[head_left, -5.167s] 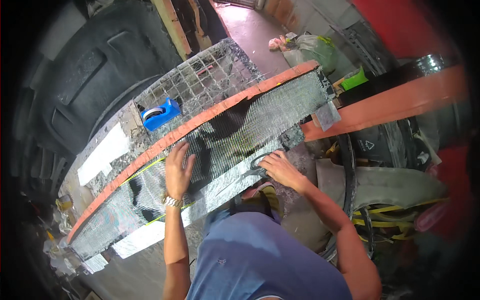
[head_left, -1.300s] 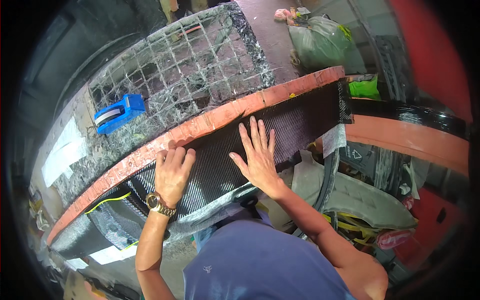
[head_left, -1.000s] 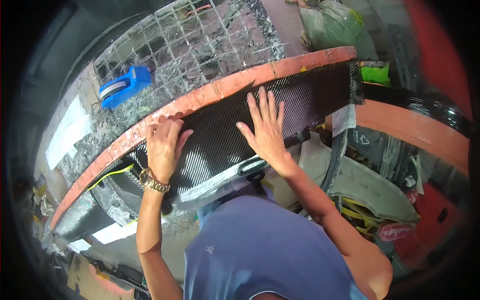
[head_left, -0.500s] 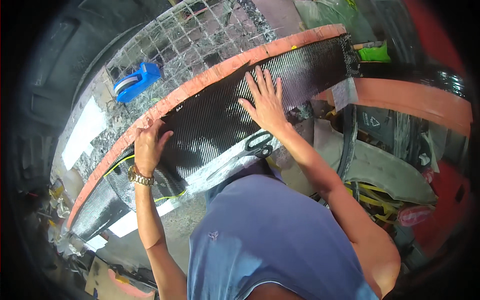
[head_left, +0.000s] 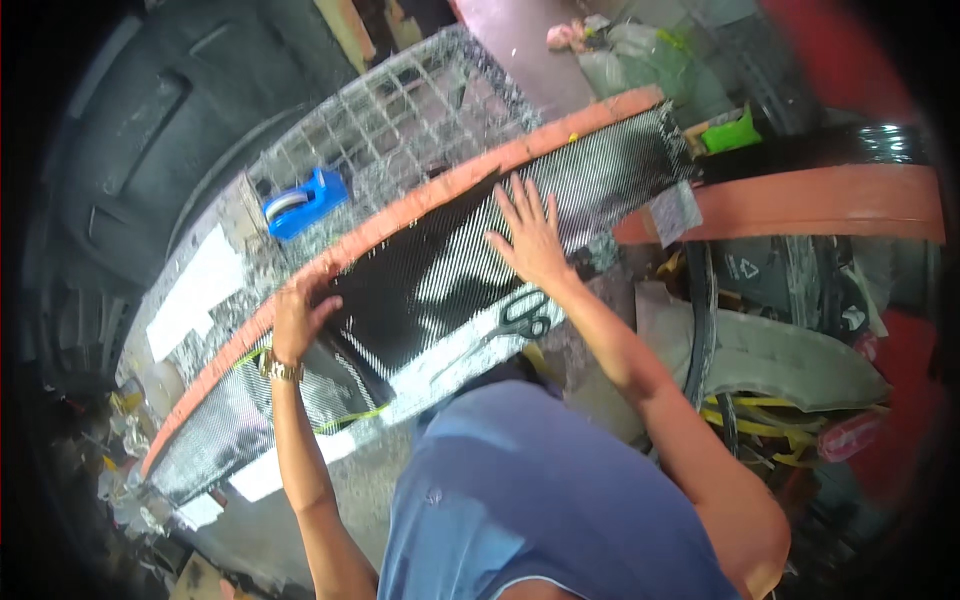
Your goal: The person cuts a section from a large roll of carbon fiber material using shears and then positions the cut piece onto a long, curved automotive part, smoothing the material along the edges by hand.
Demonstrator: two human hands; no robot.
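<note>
Black woven carbon fibre cloth [head_left: 410, 260] lies along a long curved orange mould [head_left: 470, 180]. My right hand [head_left: 530, 240] rests flat on the cloth with its fingers spread, close to the far edge. Farther left, my left hand [head_left: 298, 318] touches the cloth at the orange rim, fingers bent down and thumb held apart; its fingertips are partly hidden. Below the left wrist, a piece of the cloth edged in yellow [head_left: 350, 415] lies loosely over the left part. Black-handled scissors [head_left: 525, 318] lie on a pale strip beside the cloth, nearest my right forearm.
A blue tape dispenser [head_left: 308, 203] stands beyond the mould, near white paper [head_left: 195, 290] and a metal grid [head_left: 390, 110]. Another orange curved piece [head_left: 800, 203] extends right, above a grey panel [head_left: 760, 345]. A bright green packet [head_left: 732, 132] sits behind the mould's right end.
The view has shifted, so the mould and dispenser sit lower in the picture. Both hands stay at nearly the same places on the cloth.
</note>
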